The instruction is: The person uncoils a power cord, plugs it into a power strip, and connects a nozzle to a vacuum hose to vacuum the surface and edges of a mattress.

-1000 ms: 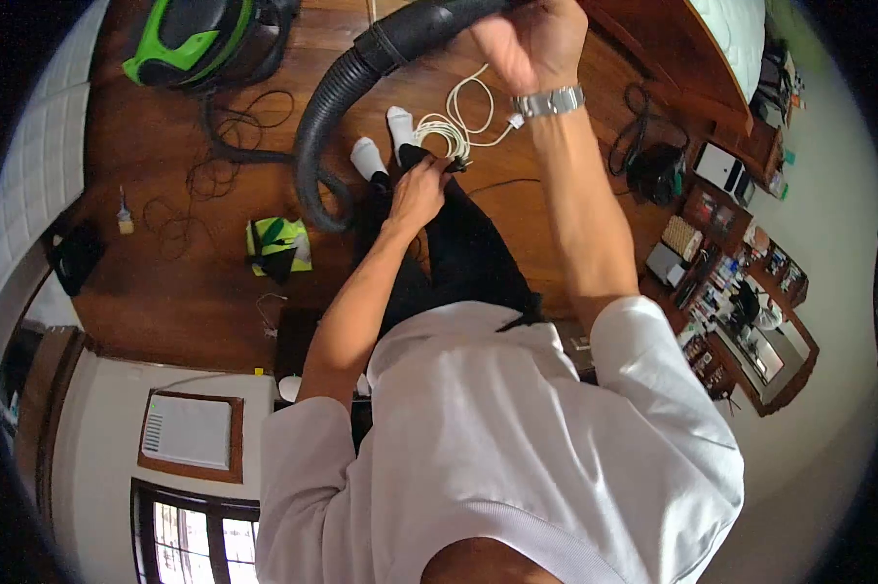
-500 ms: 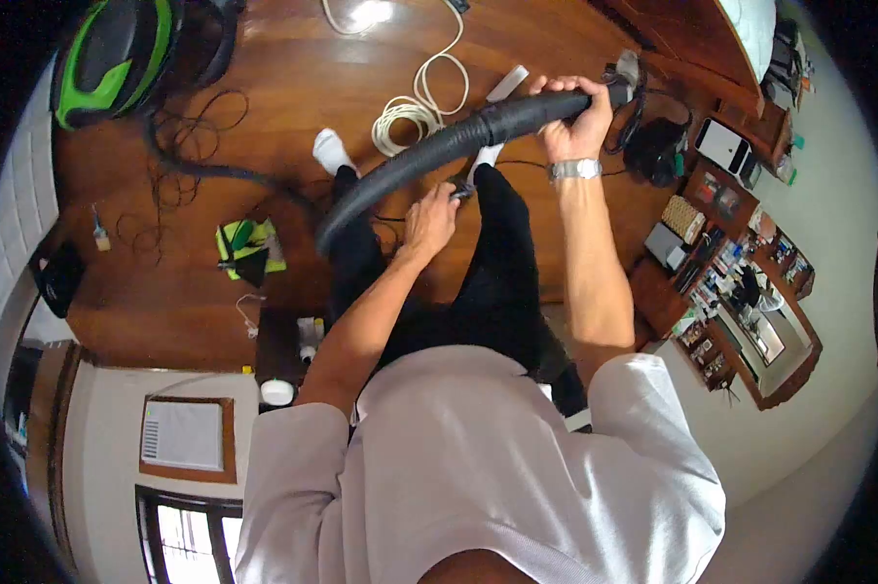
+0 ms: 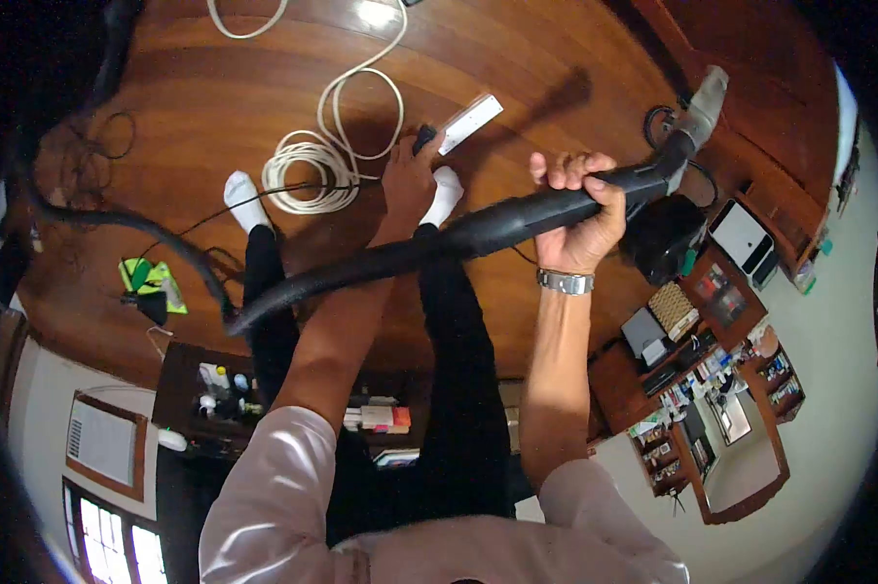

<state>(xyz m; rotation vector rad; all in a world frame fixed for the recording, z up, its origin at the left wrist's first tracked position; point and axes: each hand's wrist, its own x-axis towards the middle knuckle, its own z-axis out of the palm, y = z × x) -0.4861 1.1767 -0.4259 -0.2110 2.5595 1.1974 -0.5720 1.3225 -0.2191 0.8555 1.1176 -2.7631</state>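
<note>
Head view: vacuum hose (image 3: 400, 258) held up across legs, clasped tight by R hand (image 3: 577, 219).
L hand (image 3: 408, 185) lowered beside white strip (image 3: 470, 124); grip can't be told. White cord (image 3: 308, 180) coiled on floor (image 3: 556, 58), ungathered.

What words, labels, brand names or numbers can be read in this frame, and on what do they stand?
None can be read anywhere in this view.
Vacuum hose gripped by the right hand: no marking shows.
White bar on the floor: looks blank.
Wristwatch: only the band shows.
Green packet: print too blurred.
Shelf clutter: labels too small.
</note>
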